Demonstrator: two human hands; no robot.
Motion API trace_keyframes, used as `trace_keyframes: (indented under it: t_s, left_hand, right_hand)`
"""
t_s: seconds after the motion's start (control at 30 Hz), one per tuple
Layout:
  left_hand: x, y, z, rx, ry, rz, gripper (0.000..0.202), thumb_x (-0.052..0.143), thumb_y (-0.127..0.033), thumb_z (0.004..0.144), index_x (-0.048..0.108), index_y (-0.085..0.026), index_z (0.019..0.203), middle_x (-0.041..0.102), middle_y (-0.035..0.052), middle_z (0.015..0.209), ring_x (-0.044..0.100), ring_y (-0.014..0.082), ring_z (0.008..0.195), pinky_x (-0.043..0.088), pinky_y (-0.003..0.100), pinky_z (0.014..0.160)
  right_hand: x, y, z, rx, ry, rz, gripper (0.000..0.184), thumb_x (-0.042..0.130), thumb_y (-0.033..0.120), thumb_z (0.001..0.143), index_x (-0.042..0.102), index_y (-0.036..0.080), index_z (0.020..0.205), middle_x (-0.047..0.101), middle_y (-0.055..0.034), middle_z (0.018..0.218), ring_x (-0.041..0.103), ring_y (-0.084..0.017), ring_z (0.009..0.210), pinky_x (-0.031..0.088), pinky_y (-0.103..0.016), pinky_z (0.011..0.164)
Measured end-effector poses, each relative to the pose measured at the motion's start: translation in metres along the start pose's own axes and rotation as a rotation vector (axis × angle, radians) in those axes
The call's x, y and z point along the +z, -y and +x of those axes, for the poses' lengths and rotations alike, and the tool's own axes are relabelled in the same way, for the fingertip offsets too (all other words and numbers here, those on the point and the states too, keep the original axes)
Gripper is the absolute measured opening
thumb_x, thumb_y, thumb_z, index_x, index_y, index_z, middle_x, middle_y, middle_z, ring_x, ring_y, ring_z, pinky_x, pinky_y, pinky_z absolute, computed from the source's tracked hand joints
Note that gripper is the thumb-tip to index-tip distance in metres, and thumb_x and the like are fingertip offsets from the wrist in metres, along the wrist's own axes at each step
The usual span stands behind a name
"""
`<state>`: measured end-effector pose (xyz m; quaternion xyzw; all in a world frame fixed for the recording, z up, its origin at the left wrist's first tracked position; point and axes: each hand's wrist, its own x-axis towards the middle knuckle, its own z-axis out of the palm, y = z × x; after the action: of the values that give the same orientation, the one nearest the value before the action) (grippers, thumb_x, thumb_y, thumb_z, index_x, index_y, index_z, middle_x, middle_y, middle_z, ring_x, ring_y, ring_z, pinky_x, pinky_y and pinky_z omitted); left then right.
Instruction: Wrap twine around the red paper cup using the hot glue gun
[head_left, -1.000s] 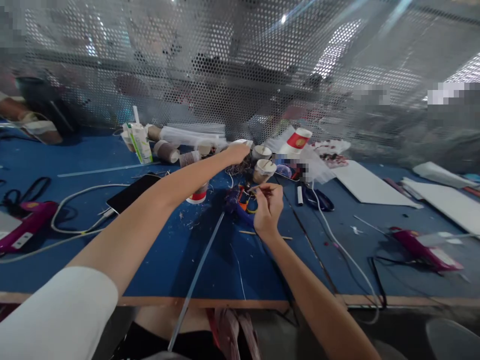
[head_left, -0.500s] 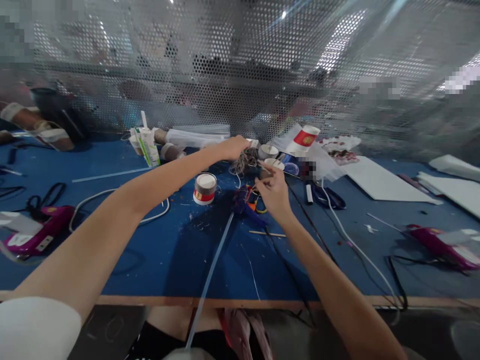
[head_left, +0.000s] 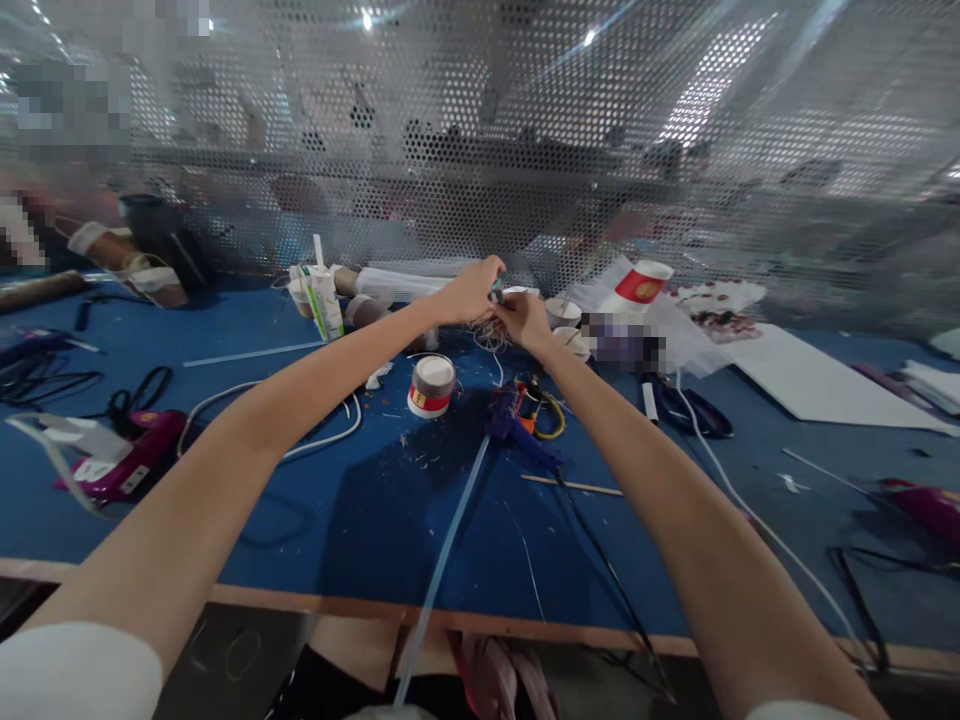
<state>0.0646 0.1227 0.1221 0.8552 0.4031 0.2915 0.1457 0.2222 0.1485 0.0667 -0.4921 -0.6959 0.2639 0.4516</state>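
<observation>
Both hands meet above the far part of the blue table. My left hand (head_left: 474, 292) is closed, with a small teal-and-dark object (head_left: 496, 288) at its fingertips, too small to name. My right hand (head_left: 525, 318) pinches close to the same spot; what its fingers hold is hidden. Just below them lies a tangle of thin grey cord (head_left: 489, 338). Nearer me, a blue glue gun (head_left: 514, 420) rests with a long clear glue stick (head_left: 450, 540) running toward the table edge. Left of it stands a small red-and-white paper cup (head_left: 432, 388) with a grey band.
A drink carton (head_left: 324, 300) and white tubes (head_left: 405, 282) stand at the back. Magenta glue guns lie left (head_left: 139, 455) and right (head_left: 926, 508). White board (head_left: 817, 385), a wooden stick (head_left: 574, 486) and cables are on the right. Perforated metal mesh (head_left: 480, 150) rises behind.
My right hand has moved up and away from beside the glue gun to join my left hand. The small teal object now shows at the fingertips. The view has shifted slightly.
</observation>
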Motion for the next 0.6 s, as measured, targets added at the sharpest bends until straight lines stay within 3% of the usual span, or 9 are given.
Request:
trace_keyframes:
  t_s: [0.13, 0.27, 0.43, 0.53, 0.6]
  left_hand:
    - [-0.003, 0.008, -0.003, -0.151, -0.034, -0.366, 0.035, 0.04, -0.005, 0.093, 0.051, -0.016, 0.125, 0.066, 0.0129, 0.127, 0.064, 0.0167, 0.114, 0.05, 0.031, 0.093]
    - [-0.007, 0.006, -0.012, -0.271, -0.004, -0.63, 0.031, 0.037, -0.009, 0.097, 0.053, -0.017, 0.123, 0.066, 0.0113, 0.124, 0.065, 0.0129, 0.102, 0.052, 0.026, 0.084]
    - [-0.021, 0.0, -0.023, -0.301, 0.078, -0.673, 0.027, 0.042, -0.034, 0.103, 0.063, -0.018, 0.103, 0.065, 0.0084, 0.093, 0.064, 0.0163, 0.085, 0.053, 0.031, 0.079]
    - [-0.033, -0.005, -0.036, -0.311, 0.068, -0.688, 0.015, 0.058, -0.021, 0.093, 0.065, -0.016, 0.105, 0.063, 0.0061, 0.087, 0.06, 0.0132, 0.078, 0.053, 0.033, 0.082]
    - [-0.042, -0.008, -0.048, -0.276, 0.028, -0.72, 0.024, 0.057, -0.016, 0.09, 0.066, -0.016, 0.112, 0.063, 0.0058, 0.088, 0.059, 0.0117, 0.077, 0.054, 0.033, 0.083]
  right_hand:
    - [-0.007, 0.003, -0.001, 0.0, 0.053, -0.034, 0.033, 0.076, 0.04, 0.082, 0.062, 0.02, 0.06, 0.066, -0.0044, 0.056, 0.058, -0.017, 0.049, 0.052, -0.035, 0.057]
    - [-0.017, 0.005, -0.008, -0.024, 0.082, -0.074, 0.029, 0.079, 0.04, 0.079, 0.069, 0.018, 0.063, 0.071, -0.0054, 0.06, 0.061, -0.018, 0.052, 0.053, -0.034, 0.059]
    - [-0.023, -0.001, -0.013, -0.037, 0.114, -0.125, 0.031, 0.076, 0.04, 0.081, 0.068, 0.019, 0.061, 0.071, -0.0052, 0.06, 0.057, -0.016, 0.05, 0.052, -0.034, 0.055]
    - [-0.026, -0.007, -0.01, -0.051, 0.124, -0.174, 0.033, 0.078, 0.042, 0.078, 0.066, 0.02, 0.056, 0.068, -0.003, 0.056, 0.057, -0.016, 0.049, 0.051, -0.032, 0.054]
    - [-0.028, -0.009, -0.005, -0.055, 0.122, -0.217, 0.035, 0.08, 0.04, 0.076, 0.063, 0.021, 0.052, 0.065, -0.0016, 0.051, 0.057, -0.016, 0.05, 0.051, -0.032, 0.055]
